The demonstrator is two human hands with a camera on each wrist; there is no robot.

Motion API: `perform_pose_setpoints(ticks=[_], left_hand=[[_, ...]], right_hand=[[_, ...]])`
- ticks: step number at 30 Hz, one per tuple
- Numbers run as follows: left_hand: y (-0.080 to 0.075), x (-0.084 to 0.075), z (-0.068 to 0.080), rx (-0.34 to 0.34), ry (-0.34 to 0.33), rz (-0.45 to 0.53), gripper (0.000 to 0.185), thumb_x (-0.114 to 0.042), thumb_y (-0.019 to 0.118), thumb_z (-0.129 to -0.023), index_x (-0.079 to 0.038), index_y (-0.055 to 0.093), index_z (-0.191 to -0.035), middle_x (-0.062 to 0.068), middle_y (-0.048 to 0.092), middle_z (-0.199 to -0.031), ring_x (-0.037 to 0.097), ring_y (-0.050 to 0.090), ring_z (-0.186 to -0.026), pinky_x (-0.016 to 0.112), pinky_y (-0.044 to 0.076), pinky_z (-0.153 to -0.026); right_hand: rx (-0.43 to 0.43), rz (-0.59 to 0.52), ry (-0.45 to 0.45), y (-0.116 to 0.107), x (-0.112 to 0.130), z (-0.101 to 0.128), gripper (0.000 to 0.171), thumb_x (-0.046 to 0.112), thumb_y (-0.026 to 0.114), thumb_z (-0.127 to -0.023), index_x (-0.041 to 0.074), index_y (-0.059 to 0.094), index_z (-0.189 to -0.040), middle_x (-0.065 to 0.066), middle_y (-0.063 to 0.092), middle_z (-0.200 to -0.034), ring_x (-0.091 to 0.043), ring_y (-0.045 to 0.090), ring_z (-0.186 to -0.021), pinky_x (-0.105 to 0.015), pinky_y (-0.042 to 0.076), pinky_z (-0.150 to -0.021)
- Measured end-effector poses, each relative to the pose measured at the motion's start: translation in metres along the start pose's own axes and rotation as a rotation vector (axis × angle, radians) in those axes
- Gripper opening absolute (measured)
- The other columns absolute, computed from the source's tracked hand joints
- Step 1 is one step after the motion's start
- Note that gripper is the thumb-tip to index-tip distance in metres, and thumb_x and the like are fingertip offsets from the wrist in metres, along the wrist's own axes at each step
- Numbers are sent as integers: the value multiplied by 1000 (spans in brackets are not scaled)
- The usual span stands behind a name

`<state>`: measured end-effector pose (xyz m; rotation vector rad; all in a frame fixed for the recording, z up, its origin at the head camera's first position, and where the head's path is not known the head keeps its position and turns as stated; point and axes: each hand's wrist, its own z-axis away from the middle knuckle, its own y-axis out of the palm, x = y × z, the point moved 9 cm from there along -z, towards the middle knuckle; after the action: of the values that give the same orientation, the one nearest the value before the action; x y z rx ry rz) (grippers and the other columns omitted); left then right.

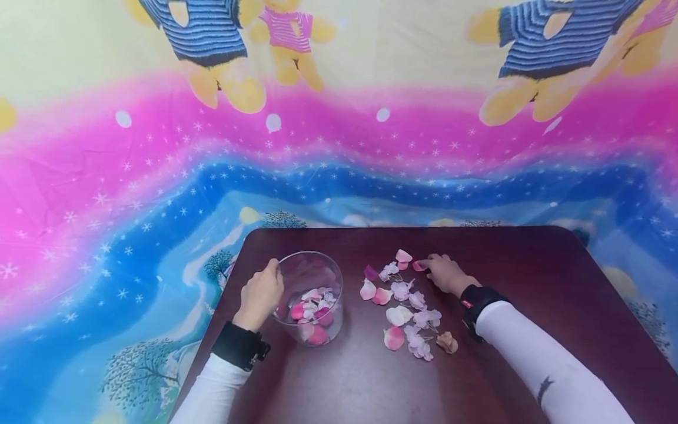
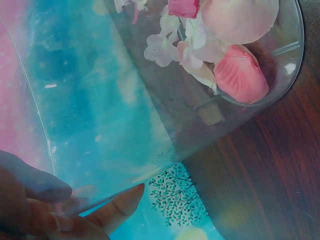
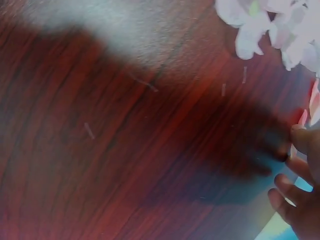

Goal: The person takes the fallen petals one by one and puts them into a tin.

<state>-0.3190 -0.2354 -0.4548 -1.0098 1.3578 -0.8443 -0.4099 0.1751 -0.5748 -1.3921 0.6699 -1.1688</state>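
Gripping the glass bowl [image 1: 309, 297] by its rim, the left hand [image 1: 261, 295] steadies it; right of the bowl, the right hand [image 1: 447, 273] seemingly pinches a pink petal [image 1: 419, 265].

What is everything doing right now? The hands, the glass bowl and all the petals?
Left hand: grips the glass bowl's rim.
Glass bowl: upright on the table, partly filled with petals.
Right hand: fingertips on a pink petal.
Loose petals: scattered on the table beside the bowl.
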Motion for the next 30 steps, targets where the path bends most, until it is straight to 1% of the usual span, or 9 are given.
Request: perform_pose_setpoints(ticks=[2, 4, 5, 6, 7, 9, 15, 23, 30], left_hand=[[0, 0, 0, 3, -1, 2, 17, -22, 46, -105, -8, 55, -109, 8, 53, -68, 23, 56, -59, 36, 43, -51], [0, 0, 1, 9, -2, 5, 18, -22, 45, -105, -8, 55, -109, 8, 53, -68, 23, 56, -59, 36, 43, -51], [0, 0, 2, 11, -2, 6, 18, -22, 45, -105, -8, 56, -109, 8, 53, -68, 23, 56, -58, 36, 42, -51], [0, 0, 2, 14, -3, 6, 18, -22, 45, -105, -8, 56, -109, 8, 53, -68, 23, 56, -58, 36, 42, -51], [1, 0, 2, 16, -3, 7, 18, -22, 45, -105, -8, 56, -109, 8, 53, -68, 23, 56, -58, 35, 42, -51], [1, 0, 3, 15, 0, 7, 18, -21, 45, -105, -8, 56, -109, 7, 53, -68, 23, 56, -58, 35, 42, -51], [-1, -1, 2, 4, 1, 12, 18, -22, 45, -105, -8, 56, -110, 8, 53, -68, 23, 56, -58, 35, 42, -50], [-1, -1, 1, 7, -3, 12, 20, -23, 45, -105, -8, 57, -113, 7, 53, -69, 22, 54, -57, 34, 42, -50], [-2, 0, 1, 4, -3, 7, 20, -23, 45, -105, -8, 57, -112, 7, 54, -69, 23, 55, -58, 35, 43, -51]], right_hand=[[-38, 23, 0, -3, 1, 0, 32, 7, 63, -97, 6, 68, -128, -23, 64, -119, -42, 59, -105, -55, 51, -89], [-77, 32, 7, -6, 2, 2, 16, 7, 65, -95, 5, 75, -108, -16, 67, -99, -33, 60, -89, -48, 51, -81], [-87, 40, 17, -7, 2, 2, 10, 7, 66, -95, 5, 75, -99, -12, 66, -91, -29, 58, -83, -45, 50, -77], [-93, 44, 29, -8, 2, 3, 9, 7, 66, -95, 6, 73, -90, -9, 64, -85, -26, 57, -78, -42, 49, -74], [-98, 48, 39, -8, 2, 3, 12, 6, 65, -94, 7, 70, -83, -7, 63, -80, -24, 56, -75, -41, 47, -72], [-97, 32, 68, -8, 1, 5, 17, 5, 64, -94, 8, 64, -77, -5, 59, -75, -21, 52, -70, -39, 44, -69], [-87, -20, 89, -4, 2, 8, 20, 3, 59, -97, 9, 57, -78, -3, 52, -71, -19, 48, -68, -37, 41, -66], [-86, -39, 88, -1, 0, 11, 18, 2, 57, -97, 9, 56, -81, -3, 51, -71, -20, 49, -68, -37, 41, -66], [-124, -86, 80, -3, -2, 15, 21, -4, 54, -95, 7, 56, -78, -2, 48, -69, -18, 47, -64, -32, 38, -61]])
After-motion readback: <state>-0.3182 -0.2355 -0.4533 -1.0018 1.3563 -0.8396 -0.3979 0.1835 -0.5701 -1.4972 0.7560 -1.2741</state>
